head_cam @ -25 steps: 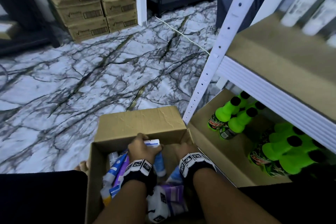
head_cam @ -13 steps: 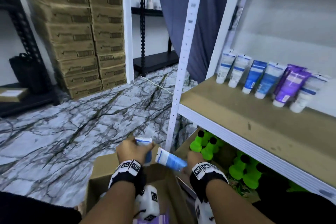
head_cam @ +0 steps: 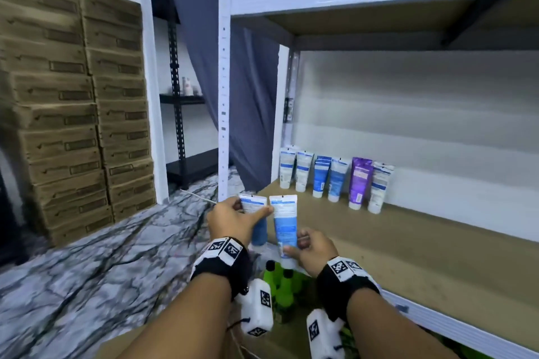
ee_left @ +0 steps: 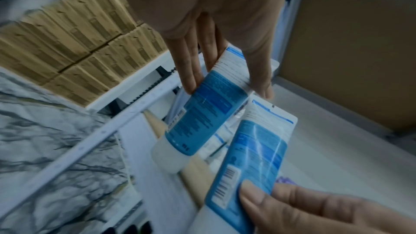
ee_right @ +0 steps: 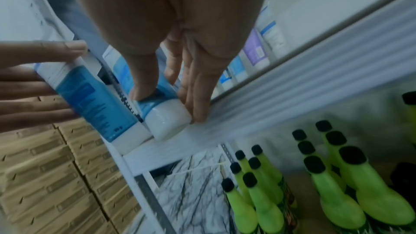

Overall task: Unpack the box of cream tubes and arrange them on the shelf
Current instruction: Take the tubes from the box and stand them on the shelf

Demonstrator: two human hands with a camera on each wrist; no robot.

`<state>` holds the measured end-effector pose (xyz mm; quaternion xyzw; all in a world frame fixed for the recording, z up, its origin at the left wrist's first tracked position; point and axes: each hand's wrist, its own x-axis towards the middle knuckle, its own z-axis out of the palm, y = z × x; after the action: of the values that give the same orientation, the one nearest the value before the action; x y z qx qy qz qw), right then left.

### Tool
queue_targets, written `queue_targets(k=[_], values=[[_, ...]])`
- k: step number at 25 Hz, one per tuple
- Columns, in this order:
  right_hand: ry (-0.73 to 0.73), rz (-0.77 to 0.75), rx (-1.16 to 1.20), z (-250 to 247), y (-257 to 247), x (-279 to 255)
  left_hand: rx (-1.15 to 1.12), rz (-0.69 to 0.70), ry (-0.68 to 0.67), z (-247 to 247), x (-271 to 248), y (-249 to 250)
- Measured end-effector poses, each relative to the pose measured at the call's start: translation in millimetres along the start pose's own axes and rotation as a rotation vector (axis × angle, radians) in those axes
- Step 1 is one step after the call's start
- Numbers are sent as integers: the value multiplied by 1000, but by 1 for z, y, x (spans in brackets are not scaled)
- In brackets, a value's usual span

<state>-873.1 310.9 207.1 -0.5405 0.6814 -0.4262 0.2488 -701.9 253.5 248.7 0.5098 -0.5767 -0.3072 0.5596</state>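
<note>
Count, head view: two blue-and-white cream tubes in hand, one in the left hand, one in the right hand; left-hand tube, right-hand tube, side by side, nearly touching. Beyond the fingers, on the shelf: row of standing tubes, six fronts visible, five white or blue, one purple tube; more may stand behind. Right wrist view, below the fingers: green bottles with black caps, about eleven caps visible. Stacked cardboard cartons: two columns, exact count unclear.

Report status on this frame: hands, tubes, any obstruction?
Left hand grips one blue tube; right hand grips another. Both held cap down at shelf front edge. Tube row stands at back; nothing blocking.
</note>
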Motion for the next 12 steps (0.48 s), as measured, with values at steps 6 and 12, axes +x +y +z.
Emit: queue_targets(k=[6, 12], values=[[128, 63, 48, -83, 2, 3, -69, 57, -140, 64, -18, 71], [217, 150, -48, -153, 35, -7, -65, 58, -315, 130, -35, 94]])
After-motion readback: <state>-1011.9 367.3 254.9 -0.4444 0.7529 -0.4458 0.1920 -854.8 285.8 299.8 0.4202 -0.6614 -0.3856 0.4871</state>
